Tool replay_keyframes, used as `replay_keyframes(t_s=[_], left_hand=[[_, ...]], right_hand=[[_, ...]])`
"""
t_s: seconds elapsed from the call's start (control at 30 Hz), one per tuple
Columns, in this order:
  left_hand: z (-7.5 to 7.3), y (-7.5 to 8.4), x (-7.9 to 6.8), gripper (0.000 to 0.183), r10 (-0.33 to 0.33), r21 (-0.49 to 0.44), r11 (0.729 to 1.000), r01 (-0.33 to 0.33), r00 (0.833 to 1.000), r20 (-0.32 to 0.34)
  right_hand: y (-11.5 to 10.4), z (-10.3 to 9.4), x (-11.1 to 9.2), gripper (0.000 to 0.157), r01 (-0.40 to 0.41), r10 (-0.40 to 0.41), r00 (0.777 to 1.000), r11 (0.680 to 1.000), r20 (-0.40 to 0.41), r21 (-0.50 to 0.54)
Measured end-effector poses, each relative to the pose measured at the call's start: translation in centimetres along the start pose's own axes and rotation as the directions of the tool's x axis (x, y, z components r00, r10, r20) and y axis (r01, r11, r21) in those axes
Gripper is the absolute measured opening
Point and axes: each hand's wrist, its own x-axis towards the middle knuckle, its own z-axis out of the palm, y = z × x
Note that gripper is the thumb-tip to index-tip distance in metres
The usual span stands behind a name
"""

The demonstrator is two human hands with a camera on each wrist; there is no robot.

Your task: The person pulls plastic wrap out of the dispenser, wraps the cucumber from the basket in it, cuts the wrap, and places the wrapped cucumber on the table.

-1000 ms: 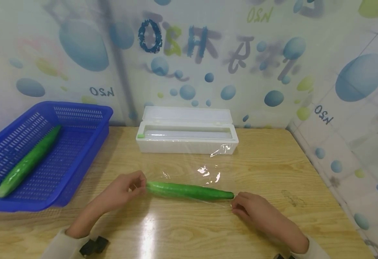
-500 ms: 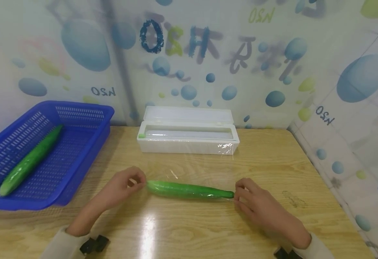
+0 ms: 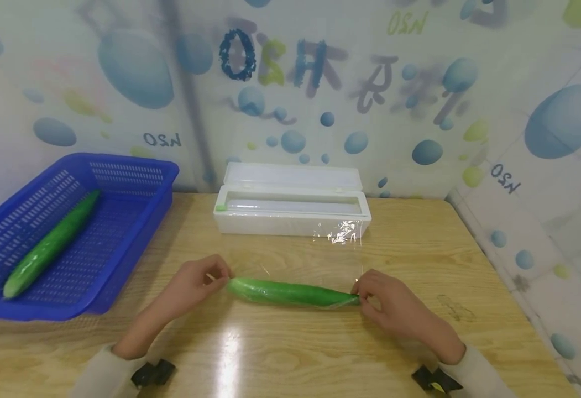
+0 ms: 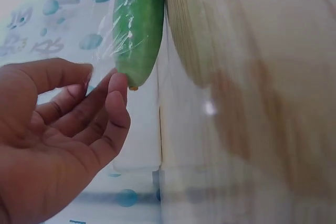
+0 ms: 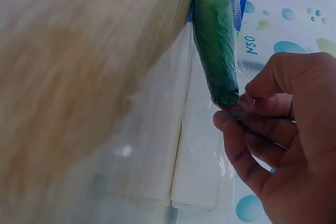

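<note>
A green cucumber (image 3: 290,293) lies crosswise on the table, with clear cling film (image 5: 245,103) wrapped around it. At its pale left end, my left hand (image 3: 195,284) pinches the film between thumb and fingers. My right hand (image 3: 394,304) pinches film at the darker, narrower right end, its fingertips right against the tip. In the left wrist view, the left hand (image 4: 63,114) has two fingertips at the cucumber's end and film stretching up from the thumb. From the cucumber the film runs back to a white cling film box (image 3: 292,224), whose lid stands up over the roll.
A blue perforated basket (image 3: 136,237) stands at the left, with another cucumber (image 3: 51,243) lying in it. The wooden table (image 3: 290,354) meets a patterned wall (image 3: 290,110) behind the box and another on the right.
The right hand has shifted its grip on the film, its fingers now over the cucumber's right tip. The film is folded closer around the cucumber. The left hand stays at the left end.
</note>
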Motion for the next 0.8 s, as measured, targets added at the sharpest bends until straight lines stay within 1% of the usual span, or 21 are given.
replay_keyframes(t_s=[0.2, 0.33, 0.43, 0.57, 0.7, 0.77, 0.8], left_hand=[[0.2, 0.1, 0.1, 0.014, -0.03, 0.018, 0.999, 0.03, 0.999, -0.01], [0.3, 0.1, 0.1, 0.017, -0.048, 0.018, 0.999, 0.049, 0.999, -0.017], [0.4, 0.1, 0.1, 0.017, -0.072, -0.018, 0.997, 0.072, 0.997, -0.015], [0.5, 0.1, 0.1, 0.014, -0.105, -0.104, 0.989, 0.103, 0.994, -0.016], [0.5, 0.0, 0.2, 0.014, -0.1, -0.157, 0.983, 0.095, 0.995, -0.02], [0.5, -0.1, 0.2, 0.019, -0.087, -0.166, 0.983, 0.083, 0.996, -0.016], [0.5, -0.2, 0.1, 0.022, -0.08, -0.171, 0.982, 0.077, 0.997, -0.013]], right_hand=[[0.2, 0.2, 0.4, 0.032, -0.064, 0.064, 0.998, 0.994, 0.005, 0.088], [0.4, 0.3, 0.6, 0.035, -0.098, 0.096, 0.995, 0.989, 0.021, 0.108], [0.5, 0.3, 0.7, 0.035, -0.133, 0.13, 0.991, 0.984, 0.035, 0.119], [0.7, 0.4, 0.8, 0.033, -0.163, 0.159, 0.986, 0.977, 0.043, 0.137], [1.1, 0.6, 0.7, 0.029, -0.173, 0.17, 0.985, 0.969, 0.032, 0.175], [1.4, 0.7, 0.6, 0.026, -0.159, 0.159, 0.987, 0.967, 0.017, 0.197], [1.5, 0.7, 0.6, 0.026, -0.138, 0.141, 0.99, 0.969, 0.002, 0.206]])
